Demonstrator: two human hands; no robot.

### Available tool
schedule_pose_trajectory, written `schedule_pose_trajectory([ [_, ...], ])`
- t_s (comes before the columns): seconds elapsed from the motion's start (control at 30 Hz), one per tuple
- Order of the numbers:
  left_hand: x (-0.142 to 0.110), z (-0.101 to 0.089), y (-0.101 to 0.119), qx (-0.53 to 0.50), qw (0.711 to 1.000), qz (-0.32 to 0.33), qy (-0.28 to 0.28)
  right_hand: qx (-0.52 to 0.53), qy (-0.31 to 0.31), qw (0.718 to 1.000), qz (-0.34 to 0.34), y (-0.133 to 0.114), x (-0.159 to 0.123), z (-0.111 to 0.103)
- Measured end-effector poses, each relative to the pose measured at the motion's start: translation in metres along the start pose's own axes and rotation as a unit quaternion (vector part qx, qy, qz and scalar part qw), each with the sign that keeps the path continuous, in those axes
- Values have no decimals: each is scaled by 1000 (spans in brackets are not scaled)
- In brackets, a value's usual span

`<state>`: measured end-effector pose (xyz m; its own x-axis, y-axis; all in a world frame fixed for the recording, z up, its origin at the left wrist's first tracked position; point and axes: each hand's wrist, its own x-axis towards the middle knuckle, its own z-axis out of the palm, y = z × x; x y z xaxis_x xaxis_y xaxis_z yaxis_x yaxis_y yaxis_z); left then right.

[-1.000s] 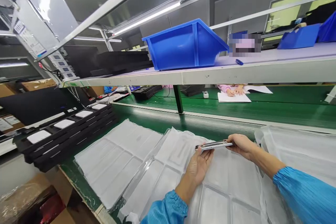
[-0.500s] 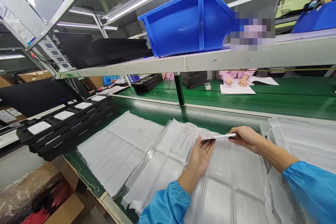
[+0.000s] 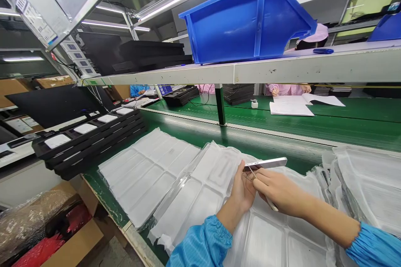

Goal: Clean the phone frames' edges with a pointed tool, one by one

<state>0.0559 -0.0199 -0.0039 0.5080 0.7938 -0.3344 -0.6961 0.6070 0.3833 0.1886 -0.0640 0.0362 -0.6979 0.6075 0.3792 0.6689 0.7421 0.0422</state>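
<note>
My left hand (image 3: 240, 192) holds the near end of a thin silver slab, like a phone seen edge-on (image 3: 269, 162), level above a clear plastic tray covered with white sheets (image 3: 266, 233). My right hand (image 3: 275, 190) sits just right of the left one, fingers pinched at the slab's near end on something small; a slim pale stick (image 3: 271, 205) pokes out beneath it. Both sleeves are blue.
More white-lined trays (image 3: 147, 171) lie to the left and a stack of bagged trays (image 3: 366, 183) at right. Black trays with white pads (image 3: 87, 139) stand far left. A green conveyor (image 3: 313, 127) runs behind. A blue bin (image 3: 247, 21) sits on the shelf overhead. A person in pink writes on papers (image 3: 290, 108) across the line.
My right hand has left the slab's far end and come in to its near end beside the left hand. The slab now sticks out to the right, held by the left hand.
</note>
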Motion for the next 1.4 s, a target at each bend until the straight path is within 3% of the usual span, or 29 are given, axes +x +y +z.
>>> schedule_pose_trajectory([
  [0.33, 0, -6, -5, 75, 993, 24, -84, -35, -5, 999, -11, 4, -1, 20],
  [1.0, 0, -5, -7, 51, 996, 26, -65, 21, -5, 1000, 12, 4, -2, 20],
  [1.1, 2, -5, -6, 5, 1000, 11, -29, 52, 15, 998, 21, 5, 1, 10],
  [1.23, 3, -3, -6, -13, 1000, 10, 11, 110, 94, 988, 46, 6, 2, -5],
  [1.4, 1, -1, -7, 12, 1000, 25, 1, 136, 133, 976, 108, 13, -4, -6],
])
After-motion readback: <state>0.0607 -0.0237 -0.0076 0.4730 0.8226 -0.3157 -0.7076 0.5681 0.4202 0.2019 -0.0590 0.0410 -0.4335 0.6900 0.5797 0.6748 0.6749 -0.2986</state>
